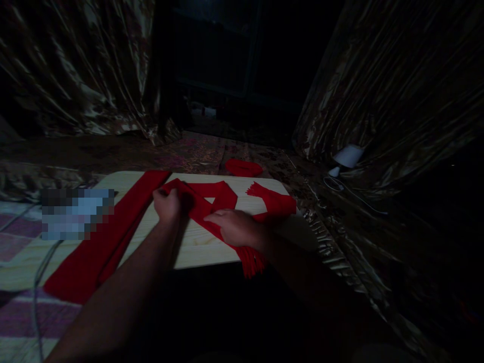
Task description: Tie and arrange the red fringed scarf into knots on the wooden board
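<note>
A red fringed scarf [198,204] lies across a pale wooden tabletop [159,242], bent over itself in angled folds. At its upper left fold, my left hand [167,204] pinches the cloth between thumb and fingers. My right hand [236,227] is closed on the middle of the slanting strip, its thumb and fingers pressed together there. Below the right wrist, a fringe [251,261] hangs over the table's near edge. Another fringed end [274,198] lies at the right side of the table, partly behind my right forearm.
A long folded red cloth [109,242] runs along the table's left part. Beyond the far edge lies a folded red piece [244,167]. A blurred-out flat object [75,214] with a cable [36,302] is at left. A small lamp [348,156] stands right. Dark curtains [102,65] hang behind.
</note>
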A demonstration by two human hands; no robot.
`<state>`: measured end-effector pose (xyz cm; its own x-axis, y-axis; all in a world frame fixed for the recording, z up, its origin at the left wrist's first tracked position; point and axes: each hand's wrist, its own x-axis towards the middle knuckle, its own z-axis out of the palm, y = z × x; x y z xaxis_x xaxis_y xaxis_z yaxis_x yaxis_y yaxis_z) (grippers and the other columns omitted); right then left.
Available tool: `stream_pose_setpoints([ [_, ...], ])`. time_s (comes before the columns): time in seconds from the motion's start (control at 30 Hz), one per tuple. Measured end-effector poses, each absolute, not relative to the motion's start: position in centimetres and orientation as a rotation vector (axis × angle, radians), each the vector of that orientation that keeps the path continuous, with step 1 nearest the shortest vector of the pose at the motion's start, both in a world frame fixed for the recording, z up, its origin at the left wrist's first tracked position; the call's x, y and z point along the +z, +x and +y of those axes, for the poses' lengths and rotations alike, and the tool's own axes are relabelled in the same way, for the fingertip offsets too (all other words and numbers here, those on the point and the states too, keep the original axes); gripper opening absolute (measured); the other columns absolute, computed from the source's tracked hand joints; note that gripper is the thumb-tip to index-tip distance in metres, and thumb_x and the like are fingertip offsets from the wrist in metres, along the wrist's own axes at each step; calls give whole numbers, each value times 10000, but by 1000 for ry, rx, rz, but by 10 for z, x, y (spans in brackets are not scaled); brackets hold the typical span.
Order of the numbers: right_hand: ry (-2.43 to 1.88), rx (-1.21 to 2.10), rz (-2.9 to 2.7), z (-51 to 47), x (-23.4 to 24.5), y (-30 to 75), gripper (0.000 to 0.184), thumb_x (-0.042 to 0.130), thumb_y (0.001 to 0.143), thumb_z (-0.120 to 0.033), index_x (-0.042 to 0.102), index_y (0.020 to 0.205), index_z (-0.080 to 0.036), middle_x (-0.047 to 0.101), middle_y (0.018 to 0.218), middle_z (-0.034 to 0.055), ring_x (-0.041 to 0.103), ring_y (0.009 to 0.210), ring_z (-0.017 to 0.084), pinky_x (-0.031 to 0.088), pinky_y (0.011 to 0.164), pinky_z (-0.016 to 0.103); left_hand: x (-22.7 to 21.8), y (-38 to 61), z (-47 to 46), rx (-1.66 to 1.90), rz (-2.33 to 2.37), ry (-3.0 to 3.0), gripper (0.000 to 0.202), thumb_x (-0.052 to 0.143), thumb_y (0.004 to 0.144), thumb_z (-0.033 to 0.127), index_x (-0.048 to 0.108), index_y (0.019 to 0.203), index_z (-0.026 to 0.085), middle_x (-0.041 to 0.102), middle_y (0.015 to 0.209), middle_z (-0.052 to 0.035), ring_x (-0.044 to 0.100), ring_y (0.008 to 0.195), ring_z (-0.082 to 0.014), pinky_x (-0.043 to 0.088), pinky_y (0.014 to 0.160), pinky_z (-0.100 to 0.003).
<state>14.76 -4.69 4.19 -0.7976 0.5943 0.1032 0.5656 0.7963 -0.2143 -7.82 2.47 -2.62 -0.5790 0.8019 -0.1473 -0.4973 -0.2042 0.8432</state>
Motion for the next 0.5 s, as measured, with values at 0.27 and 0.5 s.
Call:
stream_pose_setpoints([
  [0.27, -1118, 324, -2757, -59, 25, 146, 684, 587, 858, -191, 386, 1512, -206, 650, 1302, 143, 649, 1115, 287, 506, 913, 370, -13, -61, 1, 1852, 1813, 1436, 185, 718, 717, 142, 627, 865, 205, 582, 1154, -125, 439, 1287, -329, 394, 1073, -421],
  [0.5, -1158, 213, -2768, -66, 21, 141, 599, 547, 869, -128, 404, 1449, -160, 673, 1245, 151, 661, 1077, 261, 502, 889, 360, -38, -49, 14, 1132, 1273, 1992, 290, 652, 789, 389, 780, 987, 220, 717, 1055, -87, 633, 1011, -249, 485, 988, -401],
])
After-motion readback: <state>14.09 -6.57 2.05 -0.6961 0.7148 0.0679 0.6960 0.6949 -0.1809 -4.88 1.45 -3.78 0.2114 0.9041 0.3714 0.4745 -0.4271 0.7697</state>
